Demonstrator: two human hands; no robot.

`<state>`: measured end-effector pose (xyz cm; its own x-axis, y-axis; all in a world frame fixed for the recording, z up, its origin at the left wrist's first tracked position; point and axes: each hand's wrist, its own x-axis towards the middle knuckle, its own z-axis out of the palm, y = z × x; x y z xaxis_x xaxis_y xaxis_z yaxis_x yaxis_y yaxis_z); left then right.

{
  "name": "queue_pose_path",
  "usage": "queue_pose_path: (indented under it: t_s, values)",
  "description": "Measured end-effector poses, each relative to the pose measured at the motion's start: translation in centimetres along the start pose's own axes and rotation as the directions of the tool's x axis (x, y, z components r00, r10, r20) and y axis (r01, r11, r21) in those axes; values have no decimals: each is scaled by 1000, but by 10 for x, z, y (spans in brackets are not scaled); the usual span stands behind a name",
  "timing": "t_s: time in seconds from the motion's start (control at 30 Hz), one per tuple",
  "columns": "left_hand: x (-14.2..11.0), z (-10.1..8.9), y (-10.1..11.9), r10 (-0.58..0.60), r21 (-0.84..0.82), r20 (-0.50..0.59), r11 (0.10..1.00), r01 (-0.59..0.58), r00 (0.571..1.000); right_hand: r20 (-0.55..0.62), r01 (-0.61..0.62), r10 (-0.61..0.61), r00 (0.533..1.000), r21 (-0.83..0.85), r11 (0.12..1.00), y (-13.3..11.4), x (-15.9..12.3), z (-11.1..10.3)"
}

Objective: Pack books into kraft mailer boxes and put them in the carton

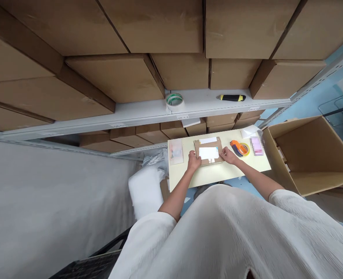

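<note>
A small flat cardboard parcel (219, 146) lies on the pale yellow table (188, 181) in front of me. On its top are a large white label (208, 153) and a white strip (208, 140) near the far edge. My left hand (193, 161) grips the parcel's near left corner, thumb on top. At the right edge, my right hand (228, 155) pinches the side with fingers closed; the fingertips are small in view. Just right of that hand rests an orange and blue tape dispenser (235, 147) with a yellow roll of tape (247, 149).
Beyond the table, a shelf (194, 100) bears many cardboard boxes, a tape roll (174, 101) and a black-yellow utility knife (232, 98). A large open carton (313, 155) stands right, white foam wrap (146, 190) left. A pink packet (257, 146) and clear packet (176, 151) lie on the table.
</note>
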<state>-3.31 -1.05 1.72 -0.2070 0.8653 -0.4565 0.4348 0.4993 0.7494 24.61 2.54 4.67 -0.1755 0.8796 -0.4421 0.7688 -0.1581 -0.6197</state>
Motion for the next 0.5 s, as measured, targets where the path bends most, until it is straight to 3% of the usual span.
queue_pose_path:
  t_s: [0.13, 0.23, 0.37, 0.5]
  values:
    - [18, -4, 8, -16, -89, -37, 996, 13, 999, -59, -91, 101, 993, 161, 983, -10, 15, -10]
    - [28, -6, 17, -61, -148, -22, 987, 58, 998, -39, -144, 162, 986, 287, 947, -20, 25, -17]
    - [29, -8, 22, -107, -150, 35, 982, 111, 994, 44, -184, 179, 983, 332, 925, -25, 27, -18]
    - [23, -18, 29, -50, -187, -25, 981, 45, 998, -5, -139, 151, 989, 368, 919, -24, 28, -18]
